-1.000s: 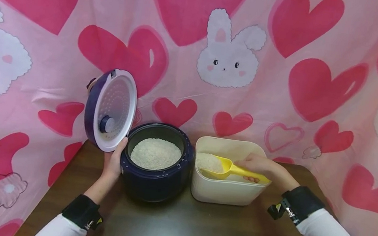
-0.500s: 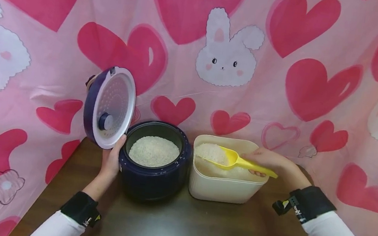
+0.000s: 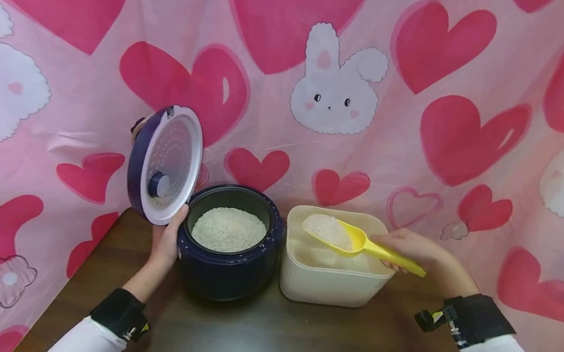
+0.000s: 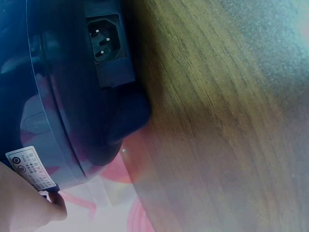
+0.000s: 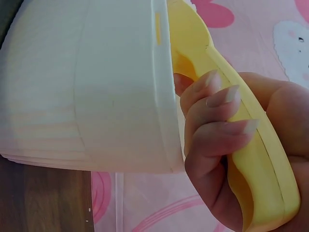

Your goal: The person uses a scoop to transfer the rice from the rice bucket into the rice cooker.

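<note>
A dark blue rice cooker (image 3: 225,278) stands on the table with white rice (image 3: 229,230) in its pot. Its lid (image 3: 179,147) is tilted up on the left, white inner face toward the pot. My left hand (image 3: 166,242) holds the lid's lower edge, thumb in front and the other fingers hidden behind. My right hand (image 3: 414,247) grips the handle of a yellow scoop (image 3: 359,241), fingers curled round it in the right wrist view. Heaped rice (image 3: 328,230) fills the scoop, which overlaps the opening of the cream bin (image 3: 331,286).
The bin stands close to the cooker's right side, with more rice inside. Behind them hangs a pink cloth (image 3: 263,114) with hearts and rabbits. The brown wooden table (image 3: 259,345) extends in front. A power socket (image 4: 106,39) shows low on the cooker in the left wrist view.
My right hand has lifted the loaded scoop up out of the rice in the bin and shifted slightly right. My left hand and the lid have stayed in place.
</note>
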Tool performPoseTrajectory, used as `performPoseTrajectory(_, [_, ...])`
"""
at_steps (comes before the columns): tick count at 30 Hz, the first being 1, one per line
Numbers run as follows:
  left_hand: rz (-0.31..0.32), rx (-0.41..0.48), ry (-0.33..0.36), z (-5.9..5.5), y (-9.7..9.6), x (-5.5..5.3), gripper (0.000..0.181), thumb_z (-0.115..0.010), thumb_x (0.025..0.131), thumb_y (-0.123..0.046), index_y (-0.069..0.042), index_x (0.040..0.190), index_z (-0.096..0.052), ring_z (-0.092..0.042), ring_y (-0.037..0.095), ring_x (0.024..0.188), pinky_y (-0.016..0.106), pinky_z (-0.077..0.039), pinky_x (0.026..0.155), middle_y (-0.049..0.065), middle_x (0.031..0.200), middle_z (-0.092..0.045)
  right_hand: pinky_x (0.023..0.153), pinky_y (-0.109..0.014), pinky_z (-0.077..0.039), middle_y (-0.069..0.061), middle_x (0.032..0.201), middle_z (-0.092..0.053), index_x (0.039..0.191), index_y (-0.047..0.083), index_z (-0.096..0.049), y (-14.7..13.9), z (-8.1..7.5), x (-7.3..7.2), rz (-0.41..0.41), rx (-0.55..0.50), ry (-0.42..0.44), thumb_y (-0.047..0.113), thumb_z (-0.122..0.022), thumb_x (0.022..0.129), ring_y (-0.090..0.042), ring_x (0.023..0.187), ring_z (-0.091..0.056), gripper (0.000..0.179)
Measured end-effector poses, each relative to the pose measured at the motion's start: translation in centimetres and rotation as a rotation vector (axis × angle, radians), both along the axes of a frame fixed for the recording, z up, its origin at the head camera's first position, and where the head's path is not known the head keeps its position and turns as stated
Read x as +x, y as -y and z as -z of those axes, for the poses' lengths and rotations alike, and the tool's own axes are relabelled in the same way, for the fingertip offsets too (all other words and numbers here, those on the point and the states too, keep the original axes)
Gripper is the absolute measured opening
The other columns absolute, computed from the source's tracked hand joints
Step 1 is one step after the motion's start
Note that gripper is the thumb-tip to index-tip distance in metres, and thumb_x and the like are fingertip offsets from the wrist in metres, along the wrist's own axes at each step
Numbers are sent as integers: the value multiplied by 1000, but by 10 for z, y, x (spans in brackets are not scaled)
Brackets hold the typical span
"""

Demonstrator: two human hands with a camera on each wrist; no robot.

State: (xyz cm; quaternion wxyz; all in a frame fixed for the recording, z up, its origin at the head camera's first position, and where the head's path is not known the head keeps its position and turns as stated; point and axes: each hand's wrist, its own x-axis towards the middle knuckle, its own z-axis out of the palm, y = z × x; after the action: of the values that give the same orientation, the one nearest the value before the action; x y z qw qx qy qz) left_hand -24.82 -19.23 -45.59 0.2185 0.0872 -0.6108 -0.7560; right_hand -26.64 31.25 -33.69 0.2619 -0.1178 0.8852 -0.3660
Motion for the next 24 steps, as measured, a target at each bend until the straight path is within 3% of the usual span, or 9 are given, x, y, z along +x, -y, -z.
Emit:
performPoseTrajectory(8, [15, -51, 18, 1, 0, 2, 57, -61, 102, -34, -15, 152, -41, -42, 14, 131, 39, -25, 124, -1, 147, -46, 53, -24, -49, -5, 67, -62, 79, 3, -68, -10, 6, 0, -66, -122, 4, 36, -46, 111, -13, 54, -56, 51])
performPoseTrajectory(17, [-12, -21, -19, -1, -2, 2, 53, -61, 102, -29, -10, 149, -45, -48, 9, 125, 24, -32, 116, -1, 140, -51, 52, -21, -46, -9, 72, -64, 87, 3, -70, -14, 9, 3, -42, -177, 27, 38, -48, 110, -12, 55, -57, 48])
performPoseTrajectory(24, [-8, 6, -24, -1, -1, 1, 54, -61, 102, -26, -11, 151, -43, -50, 8, 123, 22, -32, 115, -3, 140, -52, 52, -21, -46, -7, 72, -64, 86, 4, -71, -12, 10, 2, -24, -184, 49, 37, -47, 111, -12, 56, -57, 47])
